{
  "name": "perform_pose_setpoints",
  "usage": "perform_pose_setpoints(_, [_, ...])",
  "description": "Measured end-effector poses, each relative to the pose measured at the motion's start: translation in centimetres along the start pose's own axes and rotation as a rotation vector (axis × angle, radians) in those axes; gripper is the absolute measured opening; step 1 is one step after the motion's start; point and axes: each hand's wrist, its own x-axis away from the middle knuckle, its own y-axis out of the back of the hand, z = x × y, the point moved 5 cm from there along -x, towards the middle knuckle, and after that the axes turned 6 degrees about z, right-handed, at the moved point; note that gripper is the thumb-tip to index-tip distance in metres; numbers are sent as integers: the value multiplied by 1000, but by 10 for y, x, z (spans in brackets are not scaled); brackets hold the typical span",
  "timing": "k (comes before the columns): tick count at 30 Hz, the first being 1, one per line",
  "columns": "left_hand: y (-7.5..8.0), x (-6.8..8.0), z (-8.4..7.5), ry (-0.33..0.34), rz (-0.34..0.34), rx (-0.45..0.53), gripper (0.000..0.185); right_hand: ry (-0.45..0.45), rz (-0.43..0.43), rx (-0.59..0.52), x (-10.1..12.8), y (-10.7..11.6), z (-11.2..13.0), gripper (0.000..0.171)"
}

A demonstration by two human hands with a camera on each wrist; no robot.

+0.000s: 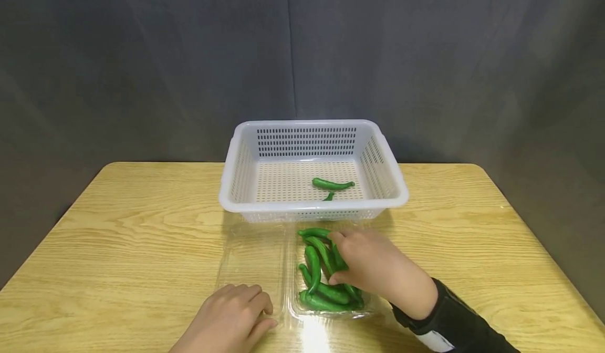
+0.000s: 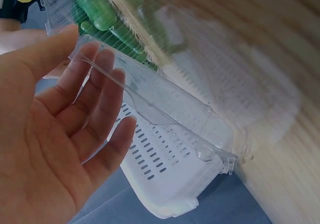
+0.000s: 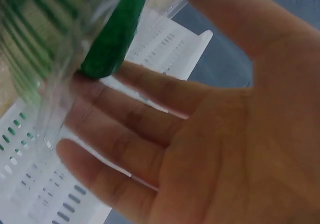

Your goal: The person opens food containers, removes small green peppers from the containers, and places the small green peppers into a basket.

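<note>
a clear plastic box (image 1: 287,269) lies unfolded on the wooden table (image 1: 118,237), its lid (image 1: 255,258) on the left and its tray (image 1: 294,295) on the right. a pile of green peppers (image 1: 314,270) lies in the tray, some crossing over others.

the right hand (image 1: 371,263) reaches down into the tray, thumb and fingers wide apart above the pile. in the right wrist view a pepper (image 3: 112,42) meets the fingertips, while the thumb stands well away from them; i cannot tell whether that pepper bears any weight on the hand.

the left hand (image 1: 233,311) is at the near edge of the lid, its fingers loosely bent and the thumb a little apart from them.

just beyond the box stands a white plastic basket (image 1: 314,205) with slotted walls. one whole pepper (image 1: 333,184) lies on its floor, and the end of another (image 1: 329,197) shows above the near rim, the remainder hidden. a black cuff (image 1: 444,311) with a pale patch circles the right wrist. a dark grey curtain (image 1: 189,69) hangs behind the table.
</note>
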Motion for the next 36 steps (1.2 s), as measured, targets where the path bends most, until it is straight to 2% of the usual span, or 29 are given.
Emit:
perform_pose_setpoints(5, [-1,0,0,9,28,13,15,-23,21,21,0,-4,2,73])
perform_pose_setpoints(12, [1,-2,-1,2,14,-5,15,-39,39,42,-3,-7,4,69])
perform_pose_setpoints(18, [0,-1,0,-9,-12,-23,16,49,-29,40,-3,-6,11,52])
perform_pose_setpoints(22, [0,0,0,-9,-10,-17,16,91,-38,-11,-3,-7,12,52])
perform_pose_setpoints(28, [0,1,0,-18,-20,-25,17,146,18,-131,-1,-5,11,55])
perform_pose_setpoints(33, [0,0,0,-15,-14,-22,16,200,-42,-137,2,1,11,48])
perform_pose_setpoints(36, [-1,0,0,-8,0,-16,16,190,-51,-134,1,1,10,47])
